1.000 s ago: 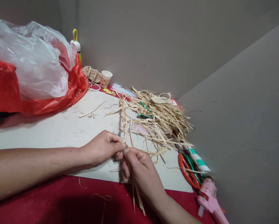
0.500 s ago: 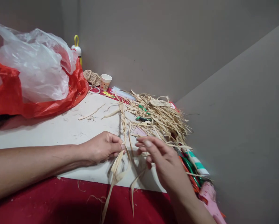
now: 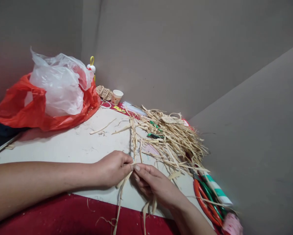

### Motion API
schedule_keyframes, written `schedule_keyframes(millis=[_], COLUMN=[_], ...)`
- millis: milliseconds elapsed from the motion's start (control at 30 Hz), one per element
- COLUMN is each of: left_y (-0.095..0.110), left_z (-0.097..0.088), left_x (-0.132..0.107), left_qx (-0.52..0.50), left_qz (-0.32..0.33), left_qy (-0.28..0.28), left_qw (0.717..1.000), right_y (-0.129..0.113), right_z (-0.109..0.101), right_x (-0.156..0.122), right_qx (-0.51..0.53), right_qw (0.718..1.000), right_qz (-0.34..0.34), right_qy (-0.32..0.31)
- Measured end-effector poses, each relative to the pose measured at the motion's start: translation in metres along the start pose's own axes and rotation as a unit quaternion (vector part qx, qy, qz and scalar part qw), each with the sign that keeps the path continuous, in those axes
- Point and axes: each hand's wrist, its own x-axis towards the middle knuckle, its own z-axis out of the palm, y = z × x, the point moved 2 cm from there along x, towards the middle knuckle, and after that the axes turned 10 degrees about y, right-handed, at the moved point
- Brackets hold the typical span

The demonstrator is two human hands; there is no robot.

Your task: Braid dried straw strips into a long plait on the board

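A plaited band of pale straw strips [image 3: 133, 137] lies on the white board [image 3: 70, 145], running away from me. My left hand [image 3: 113, 168] pinches its near end with thumb and fingers closed. My right hand [image 3: 153, 184] meets it fingertip to fingertip and is closed on loose straw strips that trail down over the board's near edge. A heap of loose straw [image 3: 175, 137] lies just right of the band.
A red plastic bag [image 3: 38, 112] with a clear plastic bag [image 3: 60, 81] on it sits at back left. A small woven basket [image 3: 104, 92] and a paper cup [image 3: 117, 96] stand at the back. Red and green scissors [image 3: 206, 199], a striped tube and a pink tool lie at right. Grey walls enclose the corner.
My right hand, which had opened and moved right half a second ago, has come back and closed on the strips beside my left hand. The camera tilted so the scene sits lower.
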Motion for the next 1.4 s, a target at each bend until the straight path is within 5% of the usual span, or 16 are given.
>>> schedule_keyframes(millis=[200,367,567,800,1067,1333,1400], left_y=[0.004,0.004,0.009,0.007,-0.008,0.012,0.011], left_z=[-0.003,-0.002,0.007,0.021,0.029,0.011,0.0], left_x=[-0.003,-0.005,-0.011,-0.018,-0.02,-0.013,-0.006], left_qx=[0.053,-0.005,-0.122,-0.183,-0.154,-0.106,-0.052], left_qz=[0.026,-0.047,-0.175,-0.171,-0.147,-0.252,-0.234], left_qy=[0.017,-0.047,-0.147,-0.101,-0.04,-0.144,-0.116], left_qw=[0.998,0.998,0.966,0.963,0.976,0.951,0.964], right_y=[0.002,0.007,0.013,0.015,0.016,0.016,0.015], right_z=[0.005,0.014,0.021,0.026,0.028,0.023,0.02], right_x=[0.001,0.0,0.0,-0.004,-0.005,-0.003,-0.005], right_qx=[0.094,0.081,0.064,0.128,0.073,0.102,0.118], right_qw=[0.995,0.994,0.988,0.984,0.993,0.988,0.986], right_qz=[0.029,0.0,-0.037,-0.016,-0.03,-0.029,-0.031], right_qy=[-0.002,0.079,0.135,0.12,0.092,0.109,0.112])
